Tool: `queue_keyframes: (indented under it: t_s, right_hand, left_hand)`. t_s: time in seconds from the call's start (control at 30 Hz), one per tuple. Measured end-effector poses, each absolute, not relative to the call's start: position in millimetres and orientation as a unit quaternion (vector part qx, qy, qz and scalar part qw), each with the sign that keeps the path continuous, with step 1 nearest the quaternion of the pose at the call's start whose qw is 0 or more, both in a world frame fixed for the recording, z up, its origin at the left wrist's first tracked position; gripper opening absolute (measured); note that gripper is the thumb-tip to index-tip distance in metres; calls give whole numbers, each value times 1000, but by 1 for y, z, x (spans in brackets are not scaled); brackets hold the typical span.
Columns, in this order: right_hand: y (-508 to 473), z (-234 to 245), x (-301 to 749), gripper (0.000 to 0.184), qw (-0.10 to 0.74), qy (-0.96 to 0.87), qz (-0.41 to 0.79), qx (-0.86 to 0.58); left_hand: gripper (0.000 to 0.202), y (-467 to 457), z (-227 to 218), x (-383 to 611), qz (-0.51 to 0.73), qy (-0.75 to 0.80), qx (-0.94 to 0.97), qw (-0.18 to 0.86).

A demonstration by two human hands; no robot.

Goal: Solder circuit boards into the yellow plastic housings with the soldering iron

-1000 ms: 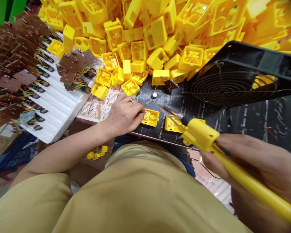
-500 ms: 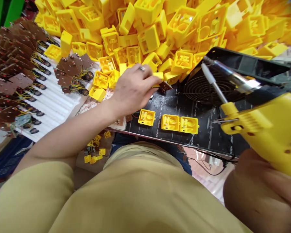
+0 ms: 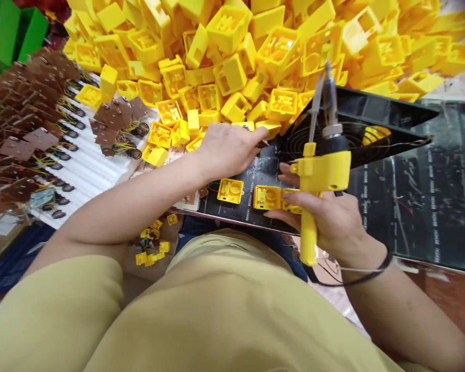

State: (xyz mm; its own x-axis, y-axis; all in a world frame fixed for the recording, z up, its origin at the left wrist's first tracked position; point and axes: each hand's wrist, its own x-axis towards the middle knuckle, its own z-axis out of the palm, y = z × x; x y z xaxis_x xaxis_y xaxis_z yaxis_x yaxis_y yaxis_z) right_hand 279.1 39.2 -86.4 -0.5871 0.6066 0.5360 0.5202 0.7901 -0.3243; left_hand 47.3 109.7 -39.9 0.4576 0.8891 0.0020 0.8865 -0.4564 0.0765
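Observation:
My left hand [image 3: 228, 150] reaches over the black mat [image 3: 411, 206] to the foot of the big pile of yellow plastic housings [image 3: 263, 51], its fingers closed on something small I cannot make out. My right hand [image 3: 329, 219] grips a yellow soldering tool [image 3: 320, 170] upright, its metal tip pointing up in front of the black fan [image 3: 356, 134]. Three open yellow housings lie in a row on the mat near its front edge: one on the left [image 3: 230, 190], one in the middle [image 3: 267, 197], one partly behind my right fingers [image 3: 290, 201].
Brown circuit boards with wires and small speakers [image 3: 27, 129] cover a white ribbed tray [image 3: 89, 170] at the left. Green bins [image 3: 11, 31] stand at the far left corner. Small yellow parts [image 3: 153, 248] lie below the table edge. A black cable [image 3: 352, 276] loops round my right wrist.
My right hand has brought the soldering tool from the right edge to the middle, turning it upright. My left hand has shifted slightly right along the pile's foot.

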Motion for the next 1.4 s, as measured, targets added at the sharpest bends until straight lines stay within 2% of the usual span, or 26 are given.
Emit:
queue_keyframes:
  t_s: [0.1, 0.17, 0.3, 0.4, 0.47, 0.6, 0.7, 0.8, 0.93, 1.17, 1.3, 1.4]
  right_hand:
    - [42, -91, 273, 29, 319, -897, 87, -292]
    - [42, -95, 276, 31, 309, -902, 96, -285]
    - [42, -100, 284, 33, 302, -905, 102, -282]
    - [43, -105, 275, 25, 297, -906, 109, -282]
    - [42, -108, 261, 21, 296, -905, 111, -286]
    - [41, -110, 235, 26, 309, -901, 115, -282]
    - [41, -104, 227, 38, 328, -895, 121, -276]
    - [42, -94, 229, 46, 387, -872, 94, -286]
    - [40, -82, 233, 39, 434, -849, 78, -291]
    - [39, -84, 241, 38, 404, -863, 101, -286]
    - [44, -87, 236, 41, 343, -890, 132, -269]
    - [43, -86, 226, 38, 345, -896, 113, -254]
  left_hand:
    - [32, 116, -49, 57, -14, 523, 852, 28]
    - [29, 119, -48, 48, 37, 521, 850, 68]
    - [28, 112, -30, 6, 190, 491, 815, 241]
    - [19, 97, -21, -20, 214, 485, 768, 359]
    - [11, 84, -22, -30, 215, 503, 736, 398]
    - [20, 64, -29, -39, 209, 534, 695, 433]
    - [37, 56, -29, -45, 193, 520, 698, 454]
    - [37, 52, -26, -50, 164, 507, 725, 437]
    - [24, 52, -26, -51, 161, 523, 730, 409]
    - [18, 52, -13, -55, 160, 535, 764, 322]
    - [19, 57, 8, -69, 183, 531, 799, 213]
    - [18, 55, 6, -63, 164, 558, 797, 163]
